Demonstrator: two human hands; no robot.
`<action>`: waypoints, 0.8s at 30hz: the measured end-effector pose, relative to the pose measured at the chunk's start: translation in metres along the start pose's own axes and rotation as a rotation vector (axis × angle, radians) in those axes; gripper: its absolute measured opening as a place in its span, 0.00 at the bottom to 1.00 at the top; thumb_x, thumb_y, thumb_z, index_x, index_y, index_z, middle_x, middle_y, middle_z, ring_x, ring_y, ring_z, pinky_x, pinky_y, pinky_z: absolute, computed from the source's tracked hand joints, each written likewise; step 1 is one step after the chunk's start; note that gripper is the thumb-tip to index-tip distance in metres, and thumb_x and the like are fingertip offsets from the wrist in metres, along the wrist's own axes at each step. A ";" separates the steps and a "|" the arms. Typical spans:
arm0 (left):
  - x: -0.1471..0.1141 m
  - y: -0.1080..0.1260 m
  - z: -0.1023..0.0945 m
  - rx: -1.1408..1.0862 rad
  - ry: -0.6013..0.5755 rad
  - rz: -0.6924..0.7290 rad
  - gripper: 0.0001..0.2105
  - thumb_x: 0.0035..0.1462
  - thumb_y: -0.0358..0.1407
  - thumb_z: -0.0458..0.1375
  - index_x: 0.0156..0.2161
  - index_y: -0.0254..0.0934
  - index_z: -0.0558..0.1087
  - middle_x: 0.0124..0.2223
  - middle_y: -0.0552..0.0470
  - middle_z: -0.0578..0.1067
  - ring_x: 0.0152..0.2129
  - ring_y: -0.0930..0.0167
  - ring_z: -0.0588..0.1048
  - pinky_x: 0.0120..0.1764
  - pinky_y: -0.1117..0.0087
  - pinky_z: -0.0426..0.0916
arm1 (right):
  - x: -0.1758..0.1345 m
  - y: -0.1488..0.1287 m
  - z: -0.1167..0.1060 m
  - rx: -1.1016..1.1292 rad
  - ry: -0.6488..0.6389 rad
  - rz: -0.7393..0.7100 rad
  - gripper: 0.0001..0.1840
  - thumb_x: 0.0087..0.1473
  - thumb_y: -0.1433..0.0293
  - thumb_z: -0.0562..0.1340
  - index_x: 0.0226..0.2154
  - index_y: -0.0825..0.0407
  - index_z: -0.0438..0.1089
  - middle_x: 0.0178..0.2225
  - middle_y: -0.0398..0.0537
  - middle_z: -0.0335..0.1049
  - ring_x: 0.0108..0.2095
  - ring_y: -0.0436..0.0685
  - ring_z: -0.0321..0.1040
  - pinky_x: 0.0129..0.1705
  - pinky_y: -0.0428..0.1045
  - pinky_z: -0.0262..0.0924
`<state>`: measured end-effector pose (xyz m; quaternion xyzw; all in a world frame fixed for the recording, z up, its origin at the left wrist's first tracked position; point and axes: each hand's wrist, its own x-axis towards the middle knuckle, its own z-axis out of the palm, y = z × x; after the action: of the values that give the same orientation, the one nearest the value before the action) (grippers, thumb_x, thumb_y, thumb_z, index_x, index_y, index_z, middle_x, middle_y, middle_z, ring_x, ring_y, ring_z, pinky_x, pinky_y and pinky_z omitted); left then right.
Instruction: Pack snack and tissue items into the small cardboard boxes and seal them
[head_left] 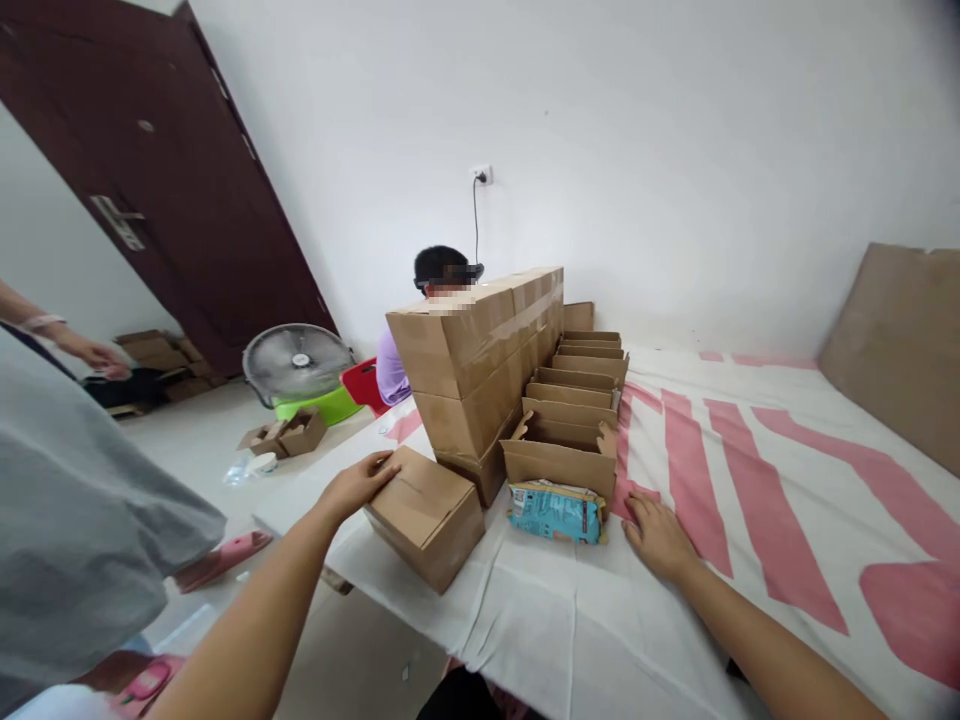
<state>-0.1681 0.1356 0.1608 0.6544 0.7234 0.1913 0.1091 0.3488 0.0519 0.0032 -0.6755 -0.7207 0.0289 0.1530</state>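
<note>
Clearly, the right hand is nearer to the packet; twelve o'clock here points away from the wearer. At far left, a person in a loose grey garment [75, 480] stands beside the counter, and past them, around eleven o'clock on the floor, sits a round grey fan on a bright green base [300, 362]. The wearer's left hand [366, 480] lies on the left edge of a closed, brown cardboard box [426, 510]; its grip is loosely spread, touching the lid without closing round it, and the box extends towards four o'clock from the fingers. Behind that box, a tall stack of taped brown cardboard cartons [484, 350] runs away towards one o'clock. To its right stands a row of open brown cardboard boxes, the nearest open box [559, 465] directly at twelve from a soft, blue plastic packet [556, 513]. The packet rests on the white-and-red cloth-covered counter [532, 620], its long axis roughly nine to three. Last, the right hand [660, 535] lies palm down on the cloth, its grip open and holding nothing; the packet is at nine o'clock from it, just beside the fingertips, apparently not touching.
</note>
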 end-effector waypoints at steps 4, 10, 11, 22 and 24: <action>-0.034 0.004 0.002 -0.016 -0.094 0.052 0.30 0.50 0.56 0.55 0.52 0.38 0.73 0.44 0.44 0.81 0.41 0.55 0.79 0.44 0.59 0.73 | 0.000 -0.002 -0.002 0.007 -0.012 0.007 0.28 0.62 0.63 0.50 0.59 0.61 0.64 0.63 0.61 0.60 0.64 0.67 0.55 0.64 0.60 0.48; -0.099 0.032 0.014 -0.130 -0.198 0.074 0.29 0.51 0.58 0.55 0.51 0.40 0.69 0.40 0.46 0.79 0.35 0.57 0.79 0.42 0.55 0.73 | -0.001 -0.003 -0.004 0.025 -0.030 0.030 0.28 0.62 0.63 0.51 0.59 0.60 0.63 0.64 0.60 0.59 0.64 0.66 0.53 0.65 0.60 0.46; -0.108 0.039 0.019 -0.161 -0.197 0.075 0.30 0.51 0.57 0.55 0.53 0.40 0.68 0.42 0.45 0.79 0.36 0.57 0.79 0.43 0.54 0.73 | -0.001 -0.004 -0.005 0.028 -0.033 0.034 0.28 0.62 0.62 0.51 0.59 0.59 0.63 0.64 0.60 0.59 0.65 0.66 0.53 0.65 0.60 0.46; -0.165 0.114 0.091 -0.565 -0.201 0.286 0.24 0.60 0.47 0.51 0.56 0.39 0.73 0.66 0.43 0.64 0.65 0.57 0.60 0.66 0.51 0.50 | -0.025 -0.002 -0.034 0.123 -0.200 -0.016 0.30 0.58 0.64 0.55 0.61 0.59 0.62 0.65 0.61 0.57 0.65 0.66 0.53 0.66 0.60 0.46; -0.173 0.120 0.098 -0.638 -0.224 0.286 0.24 0.61 0.47 0.51 0.58 0.38 0.71 0.69 0.43 0.59 0.67 0.56 0.55 0.67 0.50 0.47 | -0.044 0.006 -0.051 0.167 -0.240 -0.064 0.26 0.56 0.66 0.56 0.56 0.56 0.68 0.62 0.58 0.64 0.62 0.63 0.59 0.64 0.57 0.51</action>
<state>0.0014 -0.0135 0.1063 0.6989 0.5121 0.3475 0.3585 0.3701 0.0009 0.0424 -0.6289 -0.7501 0.1642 0.1224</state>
